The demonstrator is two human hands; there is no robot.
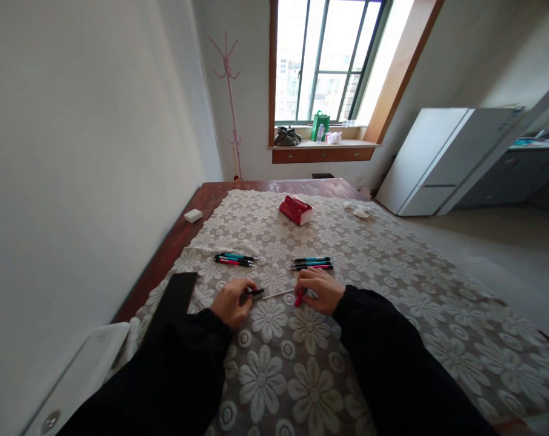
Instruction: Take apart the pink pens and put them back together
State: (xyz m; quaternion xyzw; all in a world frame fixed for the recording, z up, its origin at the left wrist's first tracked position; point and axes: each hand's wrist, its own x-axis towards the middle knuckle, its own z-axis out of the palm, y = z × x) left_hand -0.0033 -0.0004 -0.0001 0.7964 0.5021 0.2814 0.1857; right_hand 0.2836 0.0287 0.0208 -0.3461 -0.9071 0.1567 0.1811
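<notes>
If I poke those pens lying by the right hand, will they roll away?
Probably only a little: the pens look round and thin, but the lacy tablecloth seems bumpy enough to slow them. They look light and stiff, so likely easy to lift.

A dark wooden bench (pixel 183 233) runs toward the window, most of it draped in a grey cloth (pixel 374 290) patterned with white flowers. On the cloth lie two small bunches of pens (pixel 233 259) (pixel 311 263), a red packet (pixel 296 209) farther back and crumpled white tissue (pixel 360 211). A white eraser-like block (pixel 193 215) rests on bare wood.
</notes>
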